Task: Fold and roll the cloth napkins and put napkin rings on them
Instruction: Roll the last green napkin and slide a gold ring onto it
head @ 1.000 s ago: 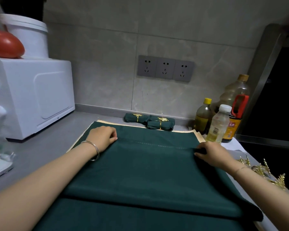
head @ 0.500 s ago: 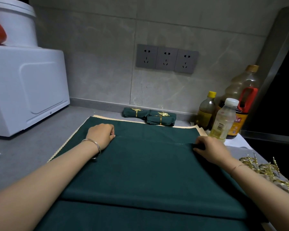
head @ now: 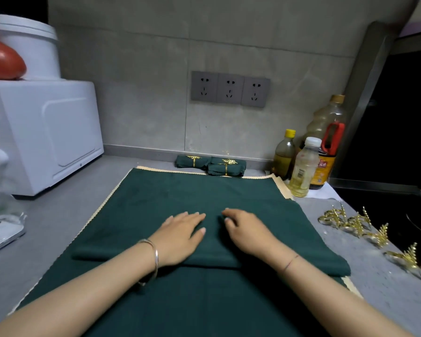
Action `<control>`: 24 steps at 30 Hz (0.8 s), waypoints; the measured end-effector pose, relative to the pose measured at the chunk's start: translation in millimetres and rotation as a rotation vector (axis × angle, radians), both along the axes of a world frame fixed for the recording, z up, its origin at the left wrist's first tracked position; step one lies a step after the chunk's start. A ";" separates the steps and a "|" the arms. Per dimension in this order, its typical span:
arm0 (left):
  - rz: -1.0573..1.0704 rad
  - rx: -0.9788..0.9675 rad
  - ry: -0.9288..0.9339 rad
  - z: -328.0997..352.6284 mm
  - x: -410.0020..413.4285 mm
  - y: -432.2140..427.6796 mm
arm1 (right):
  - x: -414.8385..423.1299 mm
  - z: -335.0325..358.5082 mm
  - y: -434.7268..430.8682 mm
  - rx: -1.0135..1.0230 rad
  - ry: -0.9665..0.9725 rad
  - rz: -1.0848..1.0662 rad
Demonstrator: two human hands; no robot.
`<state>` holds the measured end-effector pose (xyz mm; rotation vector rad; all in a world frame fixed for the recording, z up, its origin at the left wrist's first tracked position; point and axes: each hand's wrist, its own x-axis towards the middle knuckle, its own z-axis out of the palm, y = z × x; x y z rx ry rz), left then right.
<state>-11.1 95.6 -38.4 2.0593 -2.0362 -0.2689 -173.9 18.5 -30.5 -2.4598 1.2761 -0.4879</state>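
The grey stone counter [head: 66, 222] carries everything, with a white boxy oven [head: 58, 132] at the far left. In the middle lies the dark green cloth napkin [head: 289, 227], folded over into a wide band. Its thick near edge runs from left to right, on top of more dark green cloth [head: 204, 307] and a cream mat with a zigzag border [head: 280, 185]. Both hands rest in the middle of the band, close together but apart. The left hand [head: 180, 237] lies flat with straight fingers, nearly together, pressing the cloth. The right hand [head: 246, 234] has its fingers a little bent, the tips on the cloth, and they seem to hold nothing. Far right stand three plastic bottles of oil and sauce [head: 304, 166]. By the far wall lie green napkins already rolled, with gold rings on them [head: 210, 164]. On the right side of the counter wait loose gold leaf-shaped napkin rings [head: 357, 223]. I judge the fold is being smoothed before the rolling. From here, pressing only in the middle can leave the two ends loose, so the layers may slide and the roll may come out crooked. A wide sweep of the right arm could also push the rings, or knock a bottle.
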 end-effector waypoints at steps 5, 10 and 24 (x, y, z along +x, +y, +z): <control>0.142 0.134 -0.120 -17.4 -15.5 8.8 | 23.9 -26.4 25.3 -0.028 0.158 0.019; 0.221 0.091 -0.123 -22.7 -11.5 13.3 | 18.1 -31.9 29.7 -0.042 0.214 0.033; 0.483 0.094 -0.111 -23.8 60.5 29.0 | -111.4 -28.4 -16.8 0.005 0.277 -0.132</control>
